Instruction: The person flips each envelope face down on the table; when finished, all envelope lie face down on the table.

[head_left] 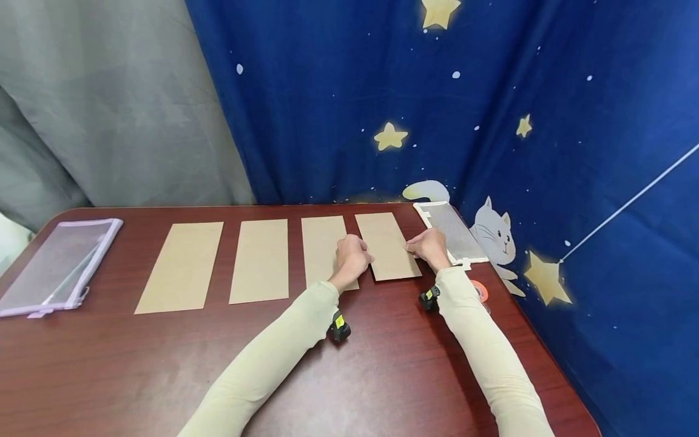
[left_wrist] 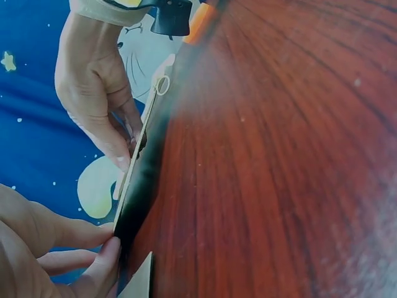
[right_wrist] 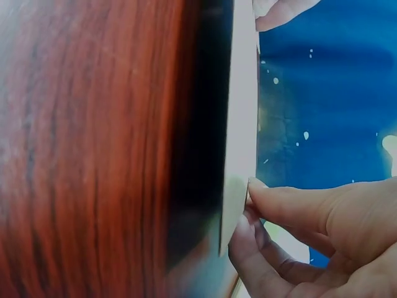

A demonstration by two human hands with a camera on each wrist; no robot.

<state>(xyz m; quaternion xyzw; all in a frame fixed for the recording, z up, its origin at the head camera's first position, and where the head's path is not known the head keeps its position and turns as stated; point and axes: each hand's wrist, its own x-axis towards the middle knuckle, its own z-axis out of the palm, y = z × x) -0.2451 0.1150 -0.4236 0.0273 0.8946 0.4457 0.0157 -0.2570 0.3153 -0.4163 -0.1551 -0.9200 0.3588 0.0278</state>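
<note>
Both hands hold a rectangular brown kraft paper sheet [head_left: 386, 246] at the right end of a row. My left hand [head_left: 352, 258] pinches its left edge between thumb and fingers, partly covering the neighbouring sheet [head_left: 317, 243]. On the opposite edge, the thumb and fingers of my right hand [head_left: 430, 246] pinch the paper. In the left wrist view the sheet [left_wrist: 131, 171] appears nearly edge-on, held just over the tabletop with a dark shadow below. The right wrist view shows the right fingertips [right_wrist: 245, 226] at the edge of the paper [right_wrist: 240, 124].
Two more kraft sheets [head_left: 260, 261] lie farther left. A lilac-edged zip pouch [head_left: 111, 233] is at the far left; a white-edged one [head_left: 461, 237] lies behind the right hand. An orange round item [head_left: 480, 290] sits by the right forearm. A blue curtain [head_left: 327, 91] hangs behind the table.
</note>
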